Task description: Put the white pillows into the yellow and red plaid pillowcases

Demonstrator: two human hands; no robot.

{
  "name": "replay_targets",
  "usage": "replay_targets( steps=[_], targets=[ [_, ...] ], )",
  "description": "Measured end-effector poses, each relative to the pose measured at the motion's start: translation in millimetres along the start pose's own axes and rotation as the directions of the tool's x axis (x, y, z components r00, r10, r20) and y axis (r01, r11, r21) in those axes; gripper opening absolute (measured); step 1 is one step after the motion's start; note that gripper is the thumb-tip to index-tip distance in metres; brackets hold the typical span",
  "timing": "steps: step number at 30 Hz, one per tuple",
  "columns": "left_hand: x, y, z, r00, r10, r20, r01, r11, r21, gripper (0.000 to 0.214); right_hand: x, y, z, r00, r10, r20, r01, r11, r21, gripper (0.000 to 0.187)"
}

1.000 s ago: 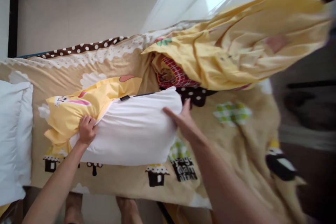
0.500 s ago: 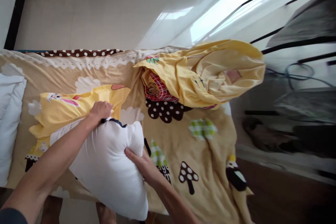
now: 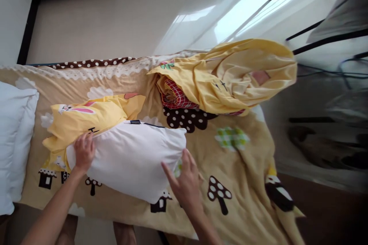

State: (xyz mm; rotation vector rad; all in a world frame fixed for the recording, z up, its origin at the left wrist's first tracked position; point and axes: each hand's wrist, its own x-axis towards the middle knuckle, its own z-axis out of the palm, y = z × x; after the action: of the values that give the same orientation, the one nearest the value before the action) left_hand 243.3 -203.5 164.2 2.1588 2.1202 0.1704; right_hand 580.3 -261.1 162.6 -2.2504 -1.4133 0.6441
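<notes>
A white pillow (image 3: 129,160) lies flat on the patterned blanket, its dark-edged long side facing away from me and a small dark label (image 3: 135,122) at that edge. Bent fingers of my left hand (image 3: 84,152) press on the pillow's left end, where it meets a yellow pillowcase (image 3: 106,114) printed with a rabbit. My right hand (image 3: 186,182) is at the pillow's right end, thumb and fingers spread apart around its corner. The pillowcase is crumpled along the far left side of the pillow, partly under it.
A rolled bundle of yellow cloth (image 3: 230,80) with red checked fabric (image 3: 176,95) lies at the far right of the blanket (image 3: 244,172). Another white pillow (image 3: 17,138) is at the left edge. Black metal bars (image 3: 324,42) stand to the right, with pale floor beyond the bed.
The pillow, bunched and tilted upright before, now lies flat and stretched out to the right. My left hand has moved left from its far edge; my right hand has shifted right and spread its fingers.
</notes>
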Motion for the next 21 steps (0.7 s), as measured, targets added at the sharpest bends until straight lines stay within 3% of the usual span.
replay_targets(
  steps=[2, 3, 6, 7, 8, 10, 12, 13, 16, 19, 21],
  targets=[
    [-22.2, -42.6, -4.3, 0.992, -0.124, -0.022, 0.124, 0.992, 0.025, 0.038, -36.4, -21.7, 10.8, 0.951, -0.298, 0.084, 0.306, 0.947, -0.098, 0.057],
    [-33.1, -58.9, -5.4, 0.983, -0.177, -0.039, 0.178, 0.984, 0.027, 0.039, -57.5, -34.9, 23.6, 0.880, -0.441, 0.179, 0.459, 0.885, -0.075, 0.049],
    [-62.7, -79.6, 0.1, 0.912, -0.389, -0.132, 0.390, 0.921, -0.013, 0.038, -117.4, -75.3, 82.8, 0.549, -0.727, 0.412, 0.761, 0.639, 0.114, 0.058],
    [-71.1, -78.0, 5.2, 0.860, -0.487, -0.151, 0.485, 0.873, -0.051, 0.037, -131.8, -86.7, 104.7, 0.479, -0.761, 0.438, 0.798, 0.586, 0.144, 0.065],
    [-78.4, -73.8, 11.5, 0.795, -0.587, -0.150, 0.580, 0.809, -0.094, 0.034, -142.0, -96.1, 125.3, 0.457, -0.771, 0.444, 0.813, 0.564, 0.143, 0.071],
    [-89.2, -62.9, 25.8, 0.667, -0.738, -0.099, 0.721, 0.673, -0.165, 0.029, -149.0, -107.9, 158.2, 0.515, -0.747, 0.420, 0.800, 0.595, 0.078, 0.077],
    [-94.1, -55.7, 38.5, 0.594, -0.804, -0.032, 0.786, 0.588, -0.190, 0.024, -141.5, -111.2, 176.6, 0.589, -0.705, 0.395, 0.765, 0.643, 0.007, 0.078],
    [-94.5, -54.7, 43.2, 0.578, -0.816, 0.000, 0.801, 0.567, -0.192, 0.021, -134.6, -110.9, 180.3, 0.602, -0.695, 0.393, 0.760, 0.650, -0.012, 0.077],
    [-90.5, -58.2, 49.1, 0.531, -0.842, 0.096, 0.838, 0.506, -0.203, 0.015, -111.8, -110.1, 176.3, 0.548, -0.731, 0.407, 0.804, 0.594, -0.016, 0.071],
    [-85.7, -59.1, 46.7, 0.445, -0.880, 0.164, 0.886, 0.406, -0.224, 0.018, -94.5, -118.9, 164.2, 0.484, -0.763, 0.428, 0.846, 0.533, -0.006, 0.062],
    [-84.4, -53.6, 45.0, 0.386, -0.896, 0.218, 0.910, 0.331, -0.247, 0.019, -85.8, -131.1, 158.2, 0.486, -0.746, 0.456, 0.843, 0.537, -0.021, 0.057]
  ],
)
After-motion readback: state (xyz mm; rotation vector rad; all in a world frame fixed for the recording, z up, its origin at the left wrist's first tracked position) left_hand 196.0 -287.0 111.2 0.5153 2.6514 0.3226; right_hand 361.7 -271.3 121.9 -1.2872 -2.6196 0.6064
